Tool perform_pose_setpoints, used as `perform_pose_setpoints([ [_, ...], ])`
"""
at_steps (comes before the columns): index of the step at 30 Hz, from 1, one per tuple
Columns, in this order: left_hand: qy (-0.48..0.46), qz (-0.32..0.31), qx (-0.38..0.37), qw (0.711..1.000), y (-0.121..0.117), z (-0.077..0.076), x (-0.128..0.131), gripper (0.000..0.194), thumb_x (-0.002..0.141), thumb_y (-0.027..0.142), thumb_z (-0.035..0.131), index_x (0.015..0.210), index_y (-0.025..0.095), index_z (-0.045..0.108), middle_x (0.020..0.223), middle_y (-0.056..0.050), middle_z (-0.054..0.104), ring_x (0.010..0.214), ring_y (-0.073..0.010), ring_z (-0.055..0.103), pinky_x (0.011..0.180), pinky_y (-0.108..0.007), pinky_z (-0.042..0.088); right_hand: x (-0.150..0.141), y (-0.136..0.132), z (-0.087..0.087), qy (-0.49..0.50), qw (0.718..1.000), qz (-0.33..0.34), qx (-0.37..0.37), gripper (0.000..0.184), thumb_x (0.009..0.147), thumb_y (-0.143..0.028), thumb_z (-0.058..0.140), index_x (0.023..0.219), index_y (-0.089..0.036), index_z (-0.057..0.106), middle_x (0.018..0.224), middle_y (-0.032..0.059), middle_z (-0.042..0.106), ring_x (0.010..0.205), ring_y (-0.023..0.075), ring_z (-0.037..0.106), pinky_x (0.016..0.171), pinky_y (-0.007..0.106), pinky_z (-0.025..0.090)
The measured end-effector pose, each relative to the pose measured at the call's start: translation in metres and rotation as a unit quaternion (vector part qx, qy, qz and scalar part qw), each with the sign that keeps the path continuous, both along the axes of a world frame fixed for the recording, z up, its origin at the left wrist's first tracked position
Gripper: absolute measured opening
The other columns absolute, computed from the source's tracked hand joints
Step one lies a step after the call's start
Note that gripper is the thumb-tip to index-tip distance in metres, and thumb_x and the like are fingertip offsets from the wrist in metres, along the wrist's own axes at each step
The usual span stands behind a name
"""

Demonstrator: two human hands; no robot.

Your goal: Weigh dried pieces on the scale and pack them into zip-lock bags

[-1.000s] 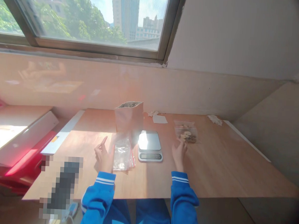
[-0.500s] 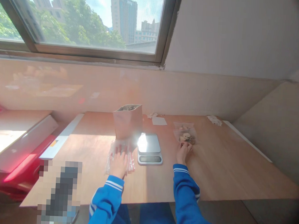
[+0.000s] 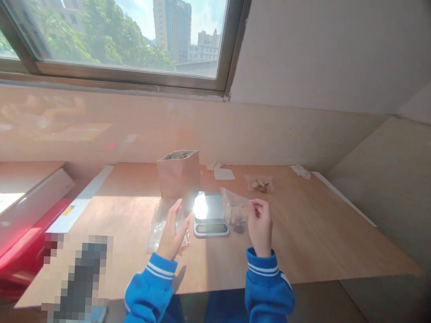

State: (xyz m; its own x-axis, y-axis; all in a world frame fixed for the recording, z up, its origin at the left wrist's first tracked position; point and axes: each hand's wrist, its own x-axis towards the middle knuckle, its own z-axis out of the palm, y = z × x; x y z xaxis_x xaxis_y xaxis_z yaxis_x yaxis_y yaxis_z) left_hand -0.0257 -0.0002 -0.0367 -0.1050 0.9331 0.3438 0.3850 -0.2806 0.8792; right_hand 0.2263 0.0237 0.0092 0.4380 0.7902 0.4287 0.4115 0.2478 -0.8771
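Observation:
My right hand [image 3: 261, 224] pinches the edge of a clear zip bag [image 3: 236, 213] holding several pale, flat, dried-looking pieces. The bag hangs tilted at the right side of a white kitchen scale [image 3: 211, 229] and partly covers its plate. My left hand [image 3: 172, 231] is open, thumb and fingers apart, with nothing in it. It hovers over flat clear zip bags [image 3: 156, 233] with red strips, left of the scale. Behind them stands an open brown paper bag [image 3: 178, 176]; its contents show only dimly at the top.
A second filled zip bag [image 3: 259, 184] lies farther back on the right. White paper [image 3: 224, 174] and pale scraps [image 3: 215, 166] lie near the wall, more white scraps [image 3: 300, 172] at the back right. A pixelated dark object [image 3: 81, 280] covers the table's left front.
My right hand has lifted the nearer filled zip bag and brought it left to the scale. My left hand pressed on the flat bags, then rose off them with its fingers apart.

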Motion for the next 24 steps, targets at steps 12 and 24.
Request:
perform_pose_setpoints([
  [12, -0.163, -0.059, -0.121, 0.977, -0.017, 0.030, 0.016, 0.036, 0.085, 0.052, 0.057, 0.074, 0.020, 0.045, 0.060, 0.007, 0.044, 0.052, -0.0082, 0.049, 0.051, -0.019, 0.041, -0.099, -0.013, -0.003, 0.024, 0.995, 0.102, 0.004, 0.029, 0.083, -0.034, 0.060, 0.107, -0.021, 0.053, 0.113, 0.0107, 0.057, 0.104, 0.0237, 0.056, 0.088, 0.042, 0.049],
  [24, -0.262, 0.003, -0.164, 0.951, -0.022, 0.026, 0.008, 0.054, 0.084, 0.069, 0.044, 0.094, 0.017, 0.055, 0.052, 0.002, 0.059, 0.040, -0.0150, 0.057, 0.038, -0.025, 0.046, -0.135, -0.027, 0.003, 0.020, 0.925, 0.368, -0.091, 0.023, 0.085, -0.040, 0.062, 0.092, -0.018, 0.064, 0.092, 0.0064, 0.070, 0.086, 0.0201, 0.067, 0.083, 0.036, 0.053],
])
